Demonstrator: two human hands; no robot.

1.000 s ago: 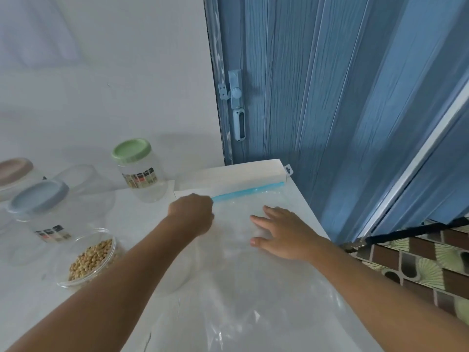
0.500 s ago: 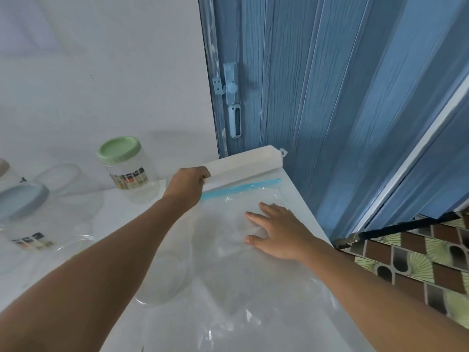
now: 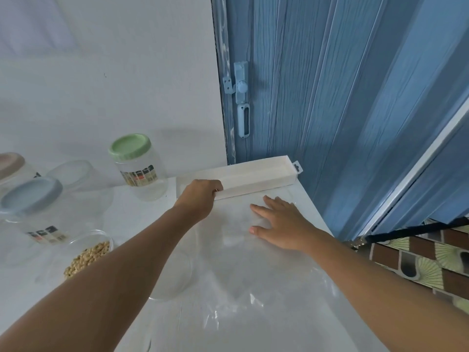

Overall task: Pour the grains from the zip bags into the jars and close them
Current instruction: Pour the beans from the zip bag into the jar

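A clear empty zip bag (image 3: 253, 252) lies flat on the white table (image 3: 142, 214). My right hand (image 3: 281, 222) presses flat on its far part, fingers straight. My left hand (image 3: 200, 196) grips the near left end of a long white box (image 3: 253, 177) that lies across the bag's far edge and hides the blue zip strip. An open jar of beige grains (image 3: 88, 252) sits at the left, partly behind my left forearm. An empty jar with a green lid (image 3: 138, 166) stands behind it.
Jars with a blue lid (image 3: 30, 196) and a brown lid (image 3: 9, 162) stand at the far left, with clear lidless containers (image 3: 73, 172) among them. A blue folding door (image 3: 330, 97) rises behind the table's right corner. Patterned floor tiles (image 3: 418, 257) lie to the right.
My left hand took hold of the white box and drew it toward me over the bag's blue zip strip, which is now covered. The right hand stays pressed on the bag.
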